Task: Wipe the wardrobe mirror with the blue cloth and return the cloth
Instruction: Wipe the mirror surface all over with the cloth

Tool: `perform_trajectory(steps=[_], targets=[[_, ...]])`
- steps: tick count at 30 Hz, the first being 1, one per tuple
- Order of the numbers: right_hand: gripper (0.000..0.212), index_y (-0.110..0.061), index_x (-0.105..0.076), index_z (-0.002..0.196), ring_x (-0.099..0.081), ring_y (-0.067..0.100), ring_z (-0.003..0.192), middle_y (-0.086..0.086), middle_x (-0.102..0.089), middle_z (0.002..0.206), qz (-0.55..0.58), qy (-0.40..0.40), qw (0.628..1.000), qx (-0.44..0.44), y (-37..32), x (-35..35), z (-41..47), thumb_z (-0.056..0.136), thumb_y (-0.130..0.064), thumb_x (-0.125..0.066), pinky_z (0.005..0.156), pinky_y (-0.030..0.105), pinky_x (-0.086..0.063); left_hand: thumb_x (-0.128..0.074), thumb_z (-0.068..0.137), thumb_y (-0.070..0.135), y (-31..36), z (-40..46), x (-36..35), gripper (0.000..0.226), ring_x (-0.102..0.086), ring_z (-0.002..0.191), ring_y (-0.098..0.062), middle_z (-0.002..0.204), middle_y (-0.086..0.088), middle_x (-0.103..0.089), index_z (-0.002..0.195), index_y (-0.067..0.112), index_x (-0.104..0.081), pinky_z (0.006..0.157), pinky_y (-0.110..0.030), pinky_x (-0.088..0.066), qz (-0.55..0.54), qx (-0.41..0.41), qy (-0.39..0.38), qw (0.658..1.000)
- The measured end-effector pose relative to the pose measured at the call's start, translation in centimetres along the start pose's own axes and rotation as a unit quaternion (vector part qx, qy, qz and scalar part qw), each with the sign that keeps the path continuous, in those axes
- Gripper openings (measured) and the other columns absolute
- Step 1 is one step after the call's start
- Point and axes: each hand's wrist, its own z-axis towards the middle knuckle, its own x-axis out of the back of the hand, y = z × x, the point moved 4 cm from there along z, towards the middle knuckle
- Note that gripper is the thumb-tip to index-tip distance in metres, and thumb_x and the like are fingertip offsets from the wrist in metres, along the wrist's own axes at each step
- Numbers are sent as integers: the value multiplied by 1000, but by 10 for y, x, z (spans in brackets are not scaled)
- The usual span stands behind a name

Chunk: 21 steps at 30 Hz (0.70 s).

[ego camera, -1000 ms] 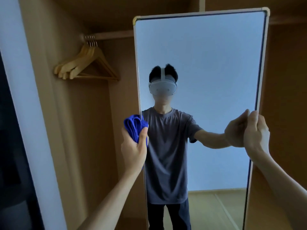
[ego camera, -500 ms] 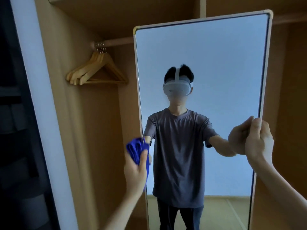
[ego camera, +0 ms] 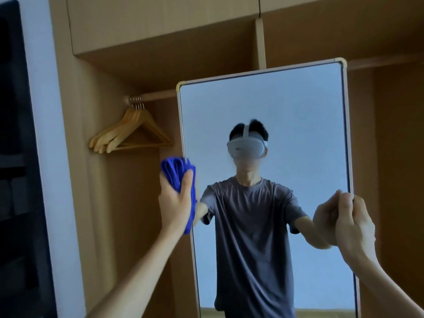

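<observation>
A brown wooden wardrobe (ego camera: 103, 203) fills the view. Wooden hangers (ego camera: 128, 131) hang from a rail (ego camera: 156, 95) at 10 o'clock. A white wall (ego camera: 46, 111) stands at 9 o'clock

Dim overall, with muted, slightly grainy colour. Brightest at the centre right, where the mirror (ego camera: 286, 125) throws back a pale, evenly lit wall; no hard glare on the glass. Deep shade under the wardrobe shelf (ego camera: 160, 49) at the upper middle and nearly black down the left edge. Soft motion blur on the blue cloth (ego camera: 176, 173) at centre left. Wide-angle bending of straight lines toward the edges. Soft, diffuse shadows only.
</observation>
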Motion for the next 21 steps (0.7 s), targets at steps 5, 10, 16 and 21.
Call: perform_trajectory(steps=[5, 10, 16, 21], targets=[[37, -24, -53, 113, -61, 39, 97, 12, -64, 102, -15, 2, 1000, 3, 4, -2, 4, 108, -52, -29, 94, 62, -49, -59, 92, 38, -34, -33, 8, 22, -66, 64, -9, 79, 13, -68, 109, 23, -55, 60, -20, -51, -24, 45, -36, 998], [36, -23, -54, 109, -61, 37, 94, 8, -65, 95, -3, 6, 1000, 1, 7, -1, 8, 107, -52, -32, 91, 60, -50, -63, 93, 43, 8, 28, -3, 23, -67, 59, -31, 72, -8, -68, 108, 27, -55, 59, -47, -57, -40, 13, -46, 998], [36, -22, -59, 104, -61, 17, 87, -3, -66, 94, 32, -6, 999, 12, -1, 2, 12, 107, -49, -36, 86, 51, -50, -66, 89, 50, 75, 119, -17, 43, -69, 61, -32, 92, -18, -69, 117, 21, -52, 52, -45, -60, -81, 7, -50, 995], [27, -27, -53, 127, -57, 26, 103, -1, -60, 108, -5, 17, 995, 98, -33, 16, 23, 107, -40, -41, 87, 51, -49, -63, 92, 42, 113, 161, -24, 40, -69, 66, -27, 91, 0, -64, 122, 20, -47, 57, -44, -62, -53, -47, -30, 997]])
